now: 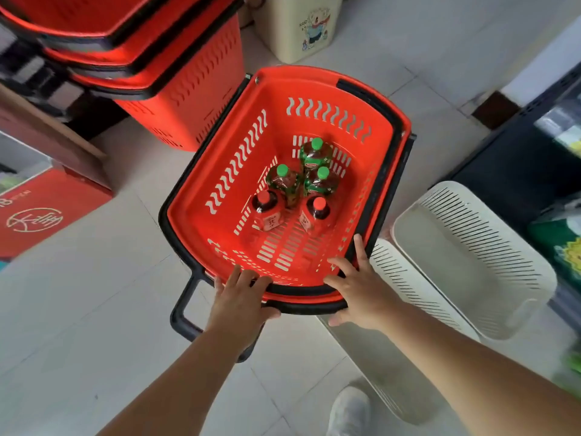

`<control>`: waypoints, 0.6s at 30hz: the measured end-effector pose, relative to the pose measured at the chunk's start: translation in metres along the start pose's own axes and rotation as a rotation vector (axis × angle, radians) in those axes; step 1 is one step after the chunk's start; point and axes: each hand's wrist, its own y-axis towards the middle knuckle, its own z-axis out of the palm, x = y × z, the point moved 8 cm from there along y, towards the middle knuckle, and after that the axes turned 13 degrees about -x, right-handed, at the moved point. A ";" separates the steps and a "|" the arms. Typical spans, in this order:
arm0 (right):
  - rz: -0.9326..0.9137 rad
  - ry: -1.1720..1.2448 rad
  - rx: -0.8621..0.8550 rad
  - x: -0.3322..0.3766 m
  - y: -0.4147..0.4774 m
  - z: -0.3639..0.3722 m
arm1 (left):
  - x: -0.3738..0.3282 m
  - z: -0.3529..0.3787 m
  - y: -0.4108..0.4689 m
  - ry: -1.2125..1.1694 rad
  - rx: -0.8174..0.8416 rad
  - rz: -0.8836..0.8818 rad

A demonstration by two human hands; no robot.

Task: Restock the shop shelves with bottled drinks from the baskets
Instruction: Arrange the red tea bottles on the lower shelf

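Both hands hold the red basket point(204, 184) at its near edge. The left hand point(242, 297) has its fingers over the rim and the thumb under it. The right hand point(358, 291) lies with spread fingers on the near right corner, thumb below. If the basket tips or is jerked, I think the five upright bottles point(317, 180) may fall over and roll. They stand around the middle of the basket floor, well apart from the fingers.

Bright even light, faint soft shadows, basket point(273, 89) sharp at centre, edges blurred and bowed
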 end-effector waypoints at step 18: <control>-0.099 -0.054 0.064 0.103 -0.077 0.065 | 0.048 0.040 -0.136 -0.014 0.003 -0.083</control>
